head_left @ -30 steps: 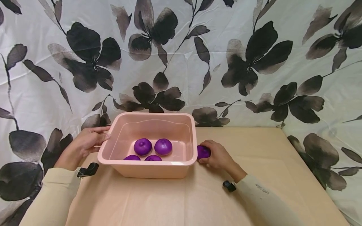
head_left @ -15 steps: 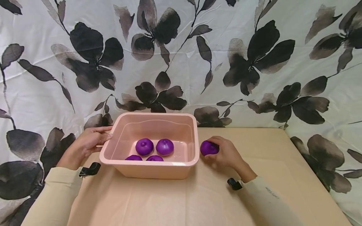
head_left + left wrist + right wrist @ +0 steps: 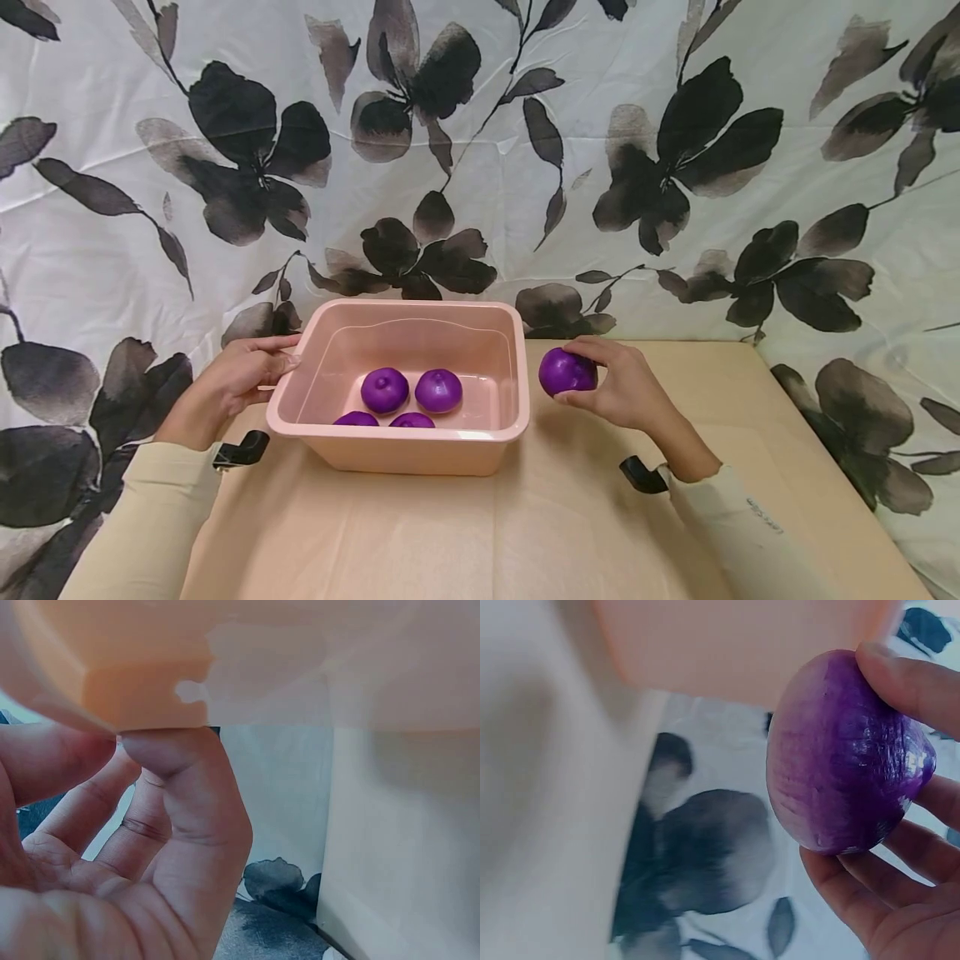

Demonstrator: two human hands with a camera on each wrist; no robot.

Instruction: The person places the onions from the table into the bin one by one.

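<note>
A pink plastic tub (image 3: 405,452) stands on the table, with several glossy purple onions (image 3: 385,390) inside; its front wall partly hides two of them. My left hand (image 3: 234,385) pinches the tub's left rim between thumb and index finger, as the left wrist view shows close up. To the right of the tub, my right hand (image 3: 628,390) holds another purple onion (image 3: 564,372) above the table, apart from the tub. In the right wrist view, the thumb and fingertips grip this onion (image 3: 840,757) from both sides, its pointed end turned toward the palm.
A tan-covered table (image 3: 450,533) lies under the tub, its right edge running diagonally. Behind it hangs a white cloth (image 3: 510,192) printed with dark flowers. Each wrist carries a small black camera.
My right hand has lifted the onion up and away to the right from beside the tub's right wall. The left hand stays at the rim, and the onions inside keep their places.
</note>
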